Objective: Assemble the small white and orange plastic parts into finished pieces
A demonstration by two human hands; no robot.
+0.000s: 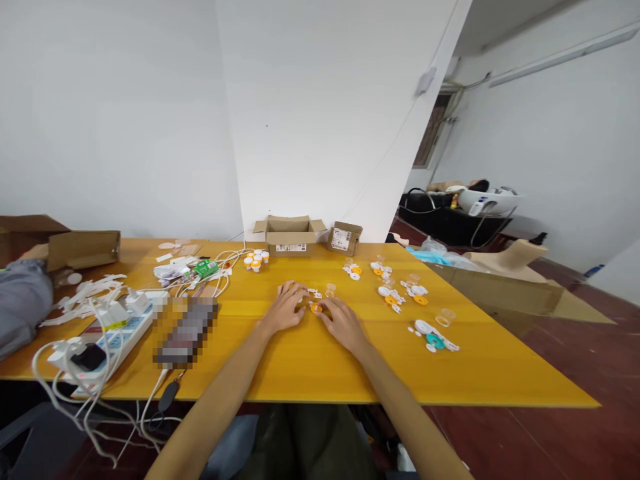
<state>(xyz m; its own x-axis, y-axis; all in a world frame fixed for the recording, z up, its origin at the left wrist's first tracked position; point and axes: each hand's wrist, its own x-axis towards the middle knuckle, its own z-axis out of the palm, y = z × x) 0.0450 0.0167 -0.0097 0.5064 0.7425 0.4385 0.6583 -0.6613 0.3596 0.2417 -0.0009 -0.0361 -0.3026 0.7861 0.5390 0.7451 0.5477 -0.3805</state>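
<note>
Near the middle of the yellow table, my left hand (287,308) has its fingers curled around a small white piece, mostly hidden by them. My right hand (345,324) is beside it, thumb and fingertips closed at the edge of an orange plastic ring (316,308) on the tabletop. Just beyond the fingertips lie small white plastic parts (315,293). A clear plastic cup (331,290) stands right behind my right hand.
Sets of white, orange and clear parts (390,299) lie to the right, with a teal ring (435,341) nearer. Assembled orange-and-white pieces (257,260) stand before an open carton (289,233). Leftward are a phone (186,333), power strip (120,343) and another person's sleeve (23,303).
</note>
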